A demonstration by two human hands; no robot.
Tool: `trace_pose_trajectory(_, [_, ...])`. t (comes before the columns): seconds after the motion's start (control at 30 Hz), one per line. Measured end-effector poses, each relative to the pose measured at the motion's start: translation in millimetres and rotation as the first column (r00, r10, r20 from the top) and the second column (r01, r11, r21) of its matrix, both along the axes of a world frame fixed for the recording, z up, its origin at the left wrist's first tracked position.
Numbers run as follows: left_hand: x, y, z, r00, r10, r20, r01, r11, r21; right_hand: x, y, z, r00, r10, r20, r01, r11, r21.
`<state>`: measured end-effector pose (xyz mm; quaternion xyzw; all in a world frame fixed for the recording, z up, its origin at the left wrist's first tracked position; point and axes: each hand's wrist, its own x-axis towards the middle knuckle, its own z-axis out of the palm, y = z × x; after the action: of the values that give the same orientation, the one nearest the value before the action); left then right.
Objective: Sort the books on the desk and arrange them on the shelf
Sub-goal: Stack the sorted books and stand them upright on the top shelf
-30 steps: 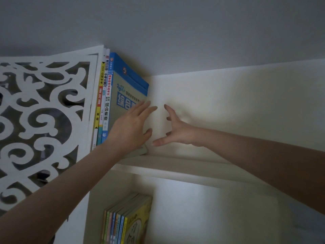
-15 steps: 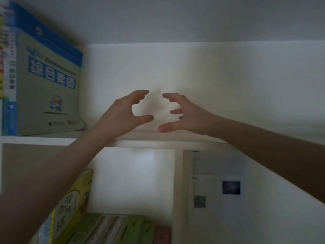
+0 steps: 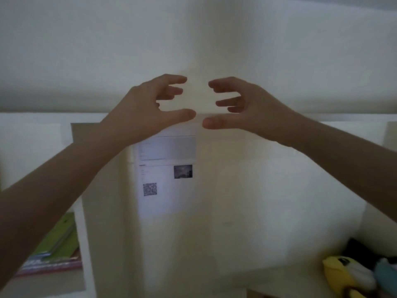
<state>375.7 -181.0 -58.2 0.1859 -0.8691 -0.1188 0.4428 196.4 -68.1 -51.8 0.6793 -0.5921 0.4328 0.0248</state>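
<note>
Head view showed the left hand (image 3: 150, 108) and right hand (image 3: 249, 106) raised empty before the shelf (image 3: 38, 119), fingers (image 3: 176, 80) loosely curled apart, likely between grabs, while books (image 3: 55, 244) lay stacked in the lower-left compartment.

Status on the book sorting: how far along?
Done: some books sit in the lower-left compartment of the shelf. In hand: nothing; left hand and right hand are both empty, raised before the shelf. Left: unclear, the desk is out of view.
</note>
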Motion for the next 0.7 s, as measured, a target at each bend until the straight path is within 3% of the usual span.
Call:
trace_pose_trajectory(0.13, [-35, 32, -13, 1.0, 0.006, -0.011, -0.006, 1.0, 0.001, -37, 36, -14, 0.997, 0.021, 0.076, -0.02, 1.0, -0.022])
trace_pose_trajectory(0.27, [-64, 74, -39, 0.998, 0.035, -0.055, -0.044, 0.985, -0.166, -68, 76, -42, 0.99, 0.007, 0.138, -0.006, 1.0, -0.009])
trace_pose_trajectory(0.5, [-124, 87, -133, 0.987, -0.022, 0.161, 0.017, 0.999, 0.035, -123, 112, -123, 0.96, -0.096, 0.262, 0.057, 0.987, 0.151])
trace_pose_trajectory(0.7, [-163, 78, -248, 0.909, -0.066, 0.411, -0.047, 0.965, 0.259, -164, 116, -234, 0.85, -0.255, 0.461, 0.077, 0.926, 0.369])
